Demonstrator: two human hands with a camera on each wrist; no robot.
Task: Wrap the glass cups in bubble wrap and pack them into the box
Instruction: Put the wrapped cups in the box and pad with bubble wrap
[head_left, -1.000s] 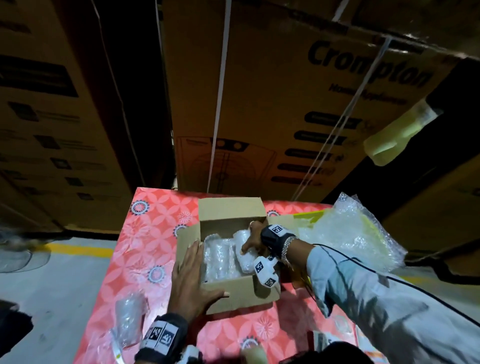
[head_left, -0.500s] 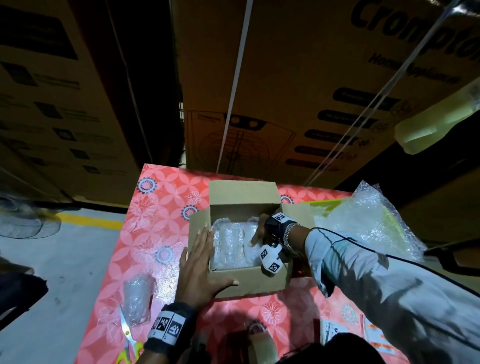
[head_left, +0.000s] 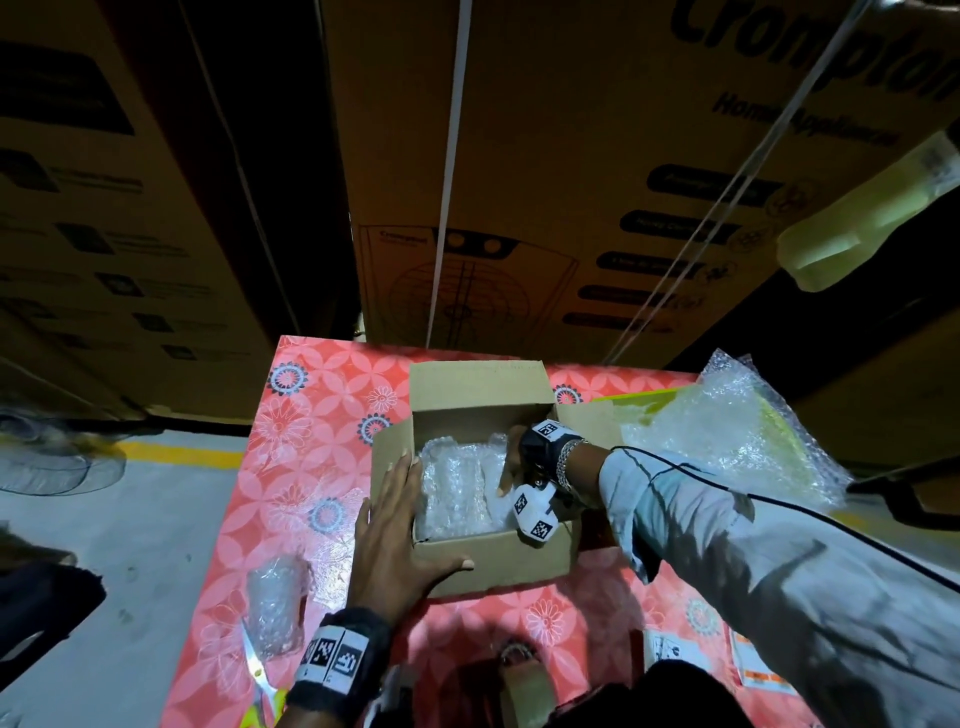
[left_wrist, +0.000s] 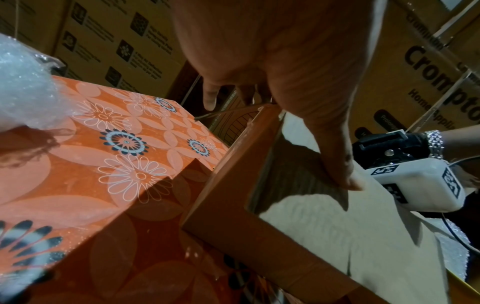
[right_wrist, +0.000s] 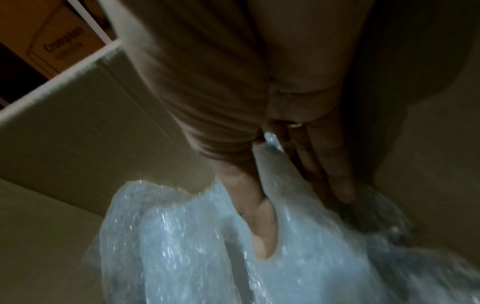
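Observation:
An open cardboard box (head_left: 498, 564) stands on the red flowered table (head_left: 306, 415). Bubble-wrapped cups (head_left: 454, 486) lie side by side inside it. My right hand (head_left: 508, 467) reaches down into the box's right side and holds one wrapped cup (right_wrist: 194, 246) between thumb and fingers, low against the box wall. My left hand (head_left: 395, 525) lies flat on the box's near left corner, its fingers straight along the left flap and its thumb (left_wrist: 337, 164) on the front wall. Another wrapped cup (head_left: 275, 608) stands on the table to the left.
Scissors (head_left: 260, 680) lie at the table's near left edge, a tape roll (head_left: 519, 670) at the near middle. A loose heap of bubble wrap (head_left: 727, 441) fills the right side. Printed labels (head_left: 753, 660) lie near right. Large stacked cartons (head_left: 571, 182) rise close behind the table.
My right hand has lowered the wrapped cup from above the rim down into the box's right side. The left hand has stayed on the box corner.

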